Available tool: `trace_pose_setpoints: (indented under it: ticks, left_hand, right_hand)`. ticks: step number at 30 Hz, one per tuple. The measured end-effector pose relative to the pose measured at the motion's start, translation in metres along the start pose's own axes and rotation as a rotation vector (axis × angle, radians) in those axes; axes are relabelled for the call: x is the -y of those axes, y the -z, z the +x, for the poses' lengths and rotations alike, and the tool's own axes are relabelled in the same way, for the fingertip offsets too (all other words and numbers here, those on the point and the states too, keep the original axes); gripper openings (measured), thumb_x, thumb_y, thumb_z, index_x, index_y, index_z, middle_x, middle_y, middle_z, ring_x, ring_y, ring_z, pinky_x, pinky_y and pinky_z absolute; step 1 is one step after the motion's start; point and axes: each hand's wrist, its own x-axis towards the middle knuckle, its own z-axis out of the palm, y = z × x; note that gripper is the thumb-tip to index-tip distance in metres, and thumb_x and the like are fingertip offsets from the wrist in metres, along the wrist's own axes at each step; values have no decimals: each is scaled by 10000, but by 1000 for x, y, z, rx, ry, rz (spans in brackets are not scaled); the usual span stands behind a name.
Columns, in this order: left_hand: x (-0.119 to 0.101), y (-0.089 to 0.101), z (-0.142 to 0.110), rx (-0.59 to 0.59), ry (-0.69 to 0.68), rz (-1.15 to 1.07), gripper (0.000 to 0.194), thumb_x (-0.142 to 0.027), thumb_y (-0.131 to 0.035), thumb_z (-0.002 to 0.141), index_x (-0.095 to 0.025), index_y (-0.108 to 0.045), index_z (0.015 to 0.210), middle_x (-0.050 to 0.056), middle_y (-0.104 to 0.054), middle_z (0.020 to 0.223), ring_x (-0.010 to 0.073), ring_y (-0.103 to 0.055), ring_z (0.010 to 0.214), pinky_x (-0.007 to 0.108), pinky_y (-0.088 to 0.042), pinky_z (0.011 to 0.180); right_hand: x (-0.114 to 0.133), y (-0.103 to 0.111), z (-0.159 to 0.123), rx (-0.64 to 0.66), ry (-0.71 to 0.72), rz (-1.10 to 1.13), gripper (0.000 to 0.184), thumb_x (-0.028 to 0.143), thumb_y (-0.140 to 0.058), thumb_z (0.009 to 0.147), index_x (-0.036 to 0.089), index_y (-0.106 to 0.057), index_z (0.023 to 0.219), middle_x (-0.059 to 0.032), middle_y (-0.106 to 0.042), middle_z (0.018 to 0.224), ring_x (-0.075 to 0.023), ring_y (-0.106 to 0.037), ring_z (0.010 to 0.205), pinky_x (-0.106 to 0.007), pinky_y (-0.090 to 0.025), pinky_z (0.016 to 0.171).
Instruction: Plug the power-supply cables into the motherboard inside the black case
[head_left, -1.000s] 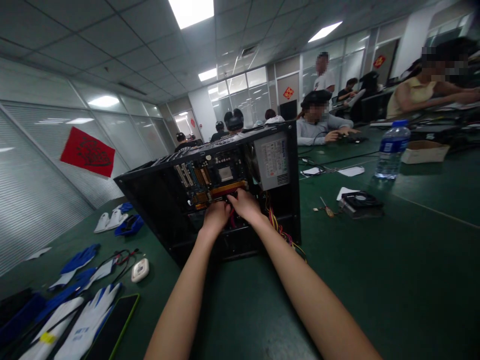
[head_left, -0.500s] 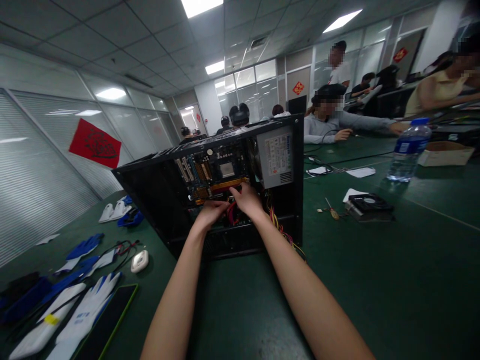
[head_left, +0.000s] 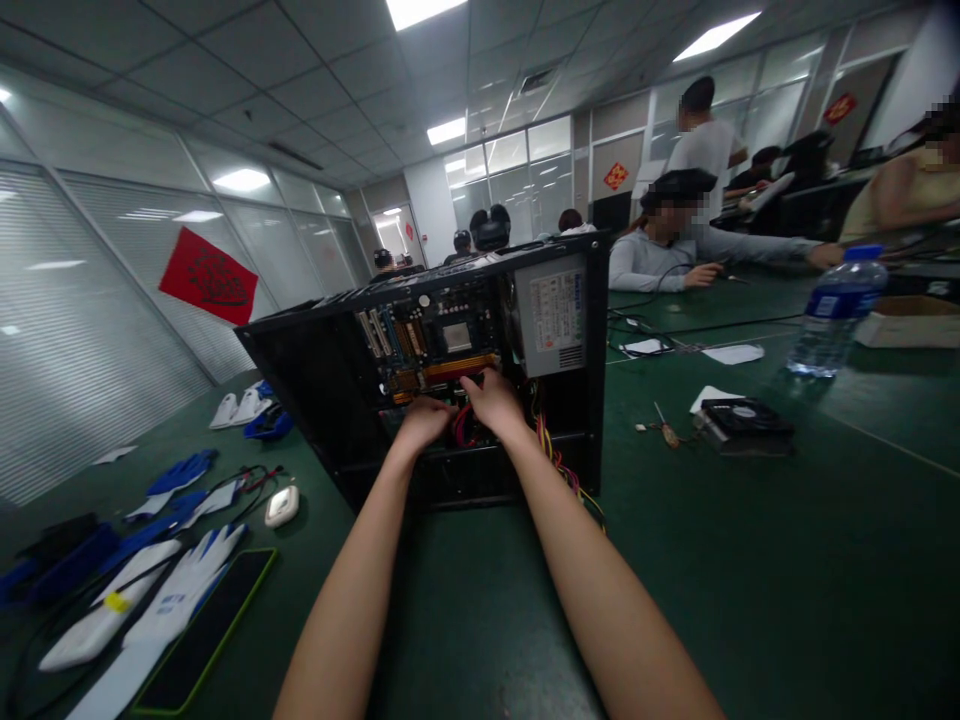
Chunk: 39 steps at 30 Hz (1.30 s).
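Observation:
An open black computer case (head_left: 300,420) stands on the green table in front of me, its inside facing me. Inside it are a motherboard (head_left: 456,336) and a silver power supply (head_left: 551,315). Both my hands reach into the lower middle, just under the board's orange and red memory slots (head_left: 461,370). My left hand (head_left: 427,422) has its fingers pinched together; my right hand (head_left: 493,403) is closed beside it, thumb towards the left. Red cables (head_left: 465,427) loop down between them. What the fingertips hold is hidden. More coloured wires (head_left: 551,440) hang at the right.
On the left lie gloves (head_left: 184,590), a phone with a green edge (head_left: 214,630) and a white case (head_left: 282,507). To the right are a screwdriver (head_left: 666,428), a cooling fan with heatsink (head_left: 746,425) and a water bottle (head_left: 836,312). A person in grey (head_left: 652,262) sits across the table.
The view has turned slightly left, so the surroundings shift right. Both hands stay at the same spot inside the case, with little visible movement.

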Motion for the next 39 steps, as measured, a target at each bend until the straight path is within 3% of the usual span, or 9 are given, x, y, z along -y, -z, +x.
trace_pose_setpoints:
  ticks: [13,22,27,31,36,39]
  left_hand:
    - [3,-1,3,-16,-53,8,314,-341,-545,800,-141,-709,620,-9,-576,516,135,-508,540,240,-339,542]
    - [-2,1,0,-90,-81,145,301,-296,-558,848,-127,-800,789,46,-693,622,166,-609,643,243,-392,616]
    - [-3,-4,5,-102,-110,218,291,-265,-565,853,-128,-794,739,52,-687,604,169,-606,633,251,-392,629]
    - [-1,-8,9,-95,-130,237,283,-229,-568,846,-115,-783,699,52,-668,573,161,-593,596,253,-375,591]
    - [3,-8,13,-102,-134,245,296,-250,-561,867,-122,-789,728,69,-708,640,165,-627,639,244,-399,604]
    - [5,-7,15,-98,-130,245,307,-262,-554,884,-120,-793,755,87,-729,683,172,-649,666,239,-415,612]
  right_hand:
    - [-4,-5,4,12,-6,28,349,439,-501,984,164,-652,1138,-128,-730,1050,-234,-707,944,-285,-497,788]
    - [-6,-7,8,-5,9,46,374,449,-498,978,161,-660,1154,-135,-729,1048,-249,-702,942,-307,-506,791]
    - [-6,-7,9,17,-2,1,386,450,-501,978,123,-653,1115,-161,-725,1060,-243,-710,913,-286,-498,743]
    - [-5,-6,9,87,-37,8,382,421,-480,994,93,-632,1117,-172,-737,948,-245,-721,795,-295,-497,708]
    - [-4,-10,7,162,-80,190,321,364,-485,1004,82,-601,1106,-170,-730,910,-195,-669,571,-287,-484,606]
    - [-3,-11,4,191,-107,268,268,356,-557,980,107,-607,1068,-127,-725,877,-157,-637,513,-255,-473,547]
